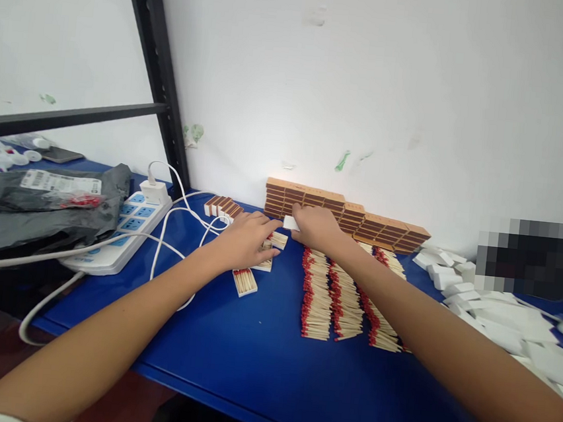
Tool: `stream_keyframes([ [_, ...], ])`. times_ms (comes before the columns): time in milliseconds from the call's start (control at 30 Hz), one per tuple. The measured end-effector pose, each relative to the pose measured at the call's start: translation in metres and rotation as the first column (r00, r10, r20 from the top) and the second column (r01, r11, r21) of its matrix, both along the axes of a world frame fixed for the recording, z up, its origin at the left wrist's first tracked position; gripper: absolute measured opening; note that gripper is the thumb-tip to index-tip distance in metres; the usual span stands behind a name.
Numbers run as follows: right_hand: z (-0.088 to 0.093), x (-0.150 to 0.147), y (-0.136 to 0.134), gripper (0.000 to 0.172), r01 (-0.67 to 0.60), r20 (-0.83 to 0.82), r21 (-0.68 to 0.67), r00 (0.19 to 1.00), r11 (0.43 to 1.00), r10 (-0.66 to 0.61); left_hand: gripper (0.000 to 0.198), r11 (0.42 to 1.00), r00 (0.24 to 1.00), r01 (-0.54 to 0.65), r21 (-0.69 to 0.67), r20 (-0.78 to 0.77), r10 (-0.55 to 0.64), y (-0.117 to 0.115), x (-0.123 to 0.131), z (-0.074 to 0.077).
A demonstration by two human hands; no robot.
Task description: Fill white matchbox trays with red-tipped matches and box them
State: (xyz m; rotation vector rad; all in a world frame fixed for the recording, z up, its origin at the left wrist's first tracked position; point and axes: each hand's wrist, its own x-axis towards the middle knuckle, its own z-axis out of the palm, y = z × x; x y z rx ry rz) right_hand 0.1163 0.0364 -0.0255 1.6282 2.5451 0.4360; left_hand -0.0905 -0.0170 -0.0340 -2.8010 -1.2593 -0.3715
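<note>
Blue table [247,360] Before White Wall [255,69], Carrying Matches and Boxes

Gripping a small white piece [290,223] with the right hand [317,226], just in front of the matchbox stack [312,204]; apparently pinching one end to leave the other exposed. Reaching with the left hand [249,241], parting thumb and fingers about a filled tray [277,240]; not showing whether gripping or merely touching it. Noting another filled tray nearer the front edge [244,283], lying flat and open side up, probably to prevent spilling. Finding match rows [320,301] beneath and beside the right forearm, lying with red heads to the left, presumably for picking up the same way round. Judging the stack as set along the wall for backing and free space in front. Observing tilted matchboxes [222,206] behind the left hand, leaning together. Recording heaped white pieces [504,322] at right, likely within easy reach, and a power strip [128,229] at left.
</note>
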Motion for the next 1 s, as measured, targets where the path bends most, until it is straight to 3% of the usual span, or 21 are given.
stream_keyframes([
  [267,-0.001,-0.001,-0.004,0.045,0.042,-0.049,0.016,0.998,0.999,-0.041,0.054,1.000,1.000,-0.012,-0.015,-0.009,0.012,-0.001,0.001,0.002],
  [467,0.010,0.008,-0.010,0.043,0.061,-0.134,0.032,0.989,0.998,-0.056,0.054,1.000,1.000,-0.006,-0.014,0.006,0.006,0.000,-0.001,-0.001],
  [567,0.020,0.031,-0.022,0.042,0.086,-0.195,0.039,0.978,0.996,-0.077,0.049,1.000,1.000,0.022,-0.019,0.017,-0.021,0.002,-0.002,-0.003],
  [667,0.030,0.075,-0.039,0.040,0.171,-0.357,0.024,0.922,0.985,-0.151,0.043,0.998,0.998,0.060,-0.015,0.033,-0.060,0.003,-0.002,-0.005],
  [767,0.035,0.139,-0.059,0.040,0.215,-0.601,-0.024,0.777,0.976,-0.186,0.042,0.998,0.996,0.066,-0.002,0.053,-0.066,0.005,-0.002,-0.006],
  [833,0.035,0.186,-0.071,0.044,0.180,-0.772,-0.216,0.570,0.960,-0.281,0.045,0.998,0.996,0.065,0.013,0.066,-0.065,0.006,-0.002,-0.008],
  [900,0.030,0.232,-0.082,0.036,0.152,-0.865,-0.342,0.336,0.927,-0.374,0.049,0.998,0.995,0.059,0.024,0.078,-0.061,0.007,-0.001,-0.009],
  [1000,0.016,0.287,-0.093,0.046,0.113,-0.882,-0.447,0.114,0.888,-0.458,0.054,0.999,0.996,0.044,0.021,0.074,-0.046,0.011,-0.002,-0.011],
])
